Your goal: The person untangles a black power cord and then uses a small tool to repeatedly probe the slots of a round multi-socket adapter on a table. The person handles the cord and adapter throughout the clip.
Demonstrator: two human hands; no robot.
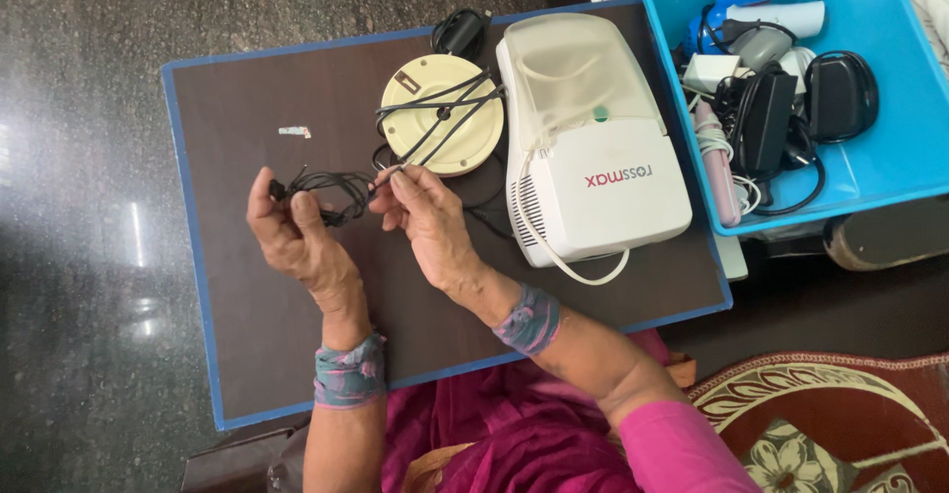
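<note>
My left hand (292, 236) is closed around a bunched loop of thin black cable (331, 188) above the dark brown table (257, 325). My right hand (427, 224) pinches the same cable a little to the right, where it runs toward a round cream-coloured device (420, 142). Black cable crosses over that round device. Both wrists wear patterned cuffs.
A white boxy machine (593, 172) with a clear lid and a white tube lies right of the round device. A blue plastic bin (890, 137) at the far right holds adapters, cords and small appliances. The table has a blue rim, and a patterned rug (840, 424) lies at the lower right.
</note>
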